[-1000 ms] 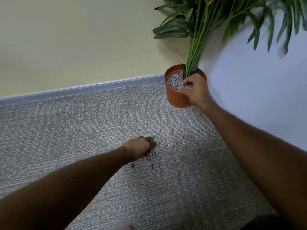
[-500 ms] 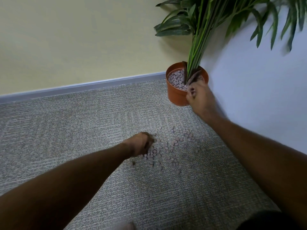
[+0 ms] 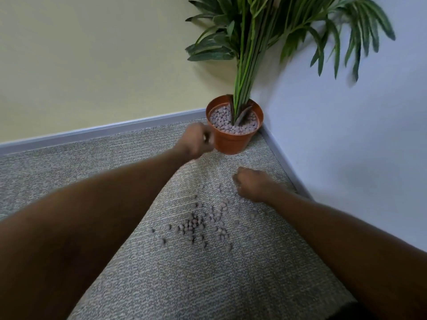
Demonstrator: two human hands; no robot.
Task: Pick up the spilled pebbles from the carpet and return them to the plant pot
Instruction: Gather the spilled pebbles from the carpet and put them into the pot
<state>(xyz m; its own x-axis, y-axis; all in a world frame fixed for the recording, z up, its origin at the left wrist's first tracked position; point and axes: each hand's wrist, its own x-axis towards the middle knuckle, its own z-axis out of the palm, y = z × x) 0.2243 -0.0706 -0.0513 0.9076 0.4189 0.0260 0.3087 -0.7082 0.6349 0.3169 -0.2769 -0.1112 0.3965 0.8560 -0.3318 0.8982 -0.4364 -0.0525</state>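
Several small grey-brown pebbles (image 3: 203,224) lie scattered on the grey carpet (image 3: 208,285). The orange plant pot (image 3: 231,144) stands in the corner, filled with the same pebbles round green stems. My left hand (image 3: 196,142) is raised just left of the pot's rim, blurred, its fingers curled round pebbles. My right hand (image 3: 251,183) is down on the carpet at the upper right edge of the spill. Its fingers are curled and its fingertips pinch at pebbles there.
A yellow wall (image 3: 92,54) with a grey skirting strip (image 3: 104,129) runs behind the carpet. A pale blue wall (image 3: 346,135) closes the right side. The plant's long green leaves (image 3: 265,26) spread above the pot.
My left hand has lifted off the spilled pebbles and swung up to the pot. My right hand has left the pot's rim and dropped to the carpet beside the spill.
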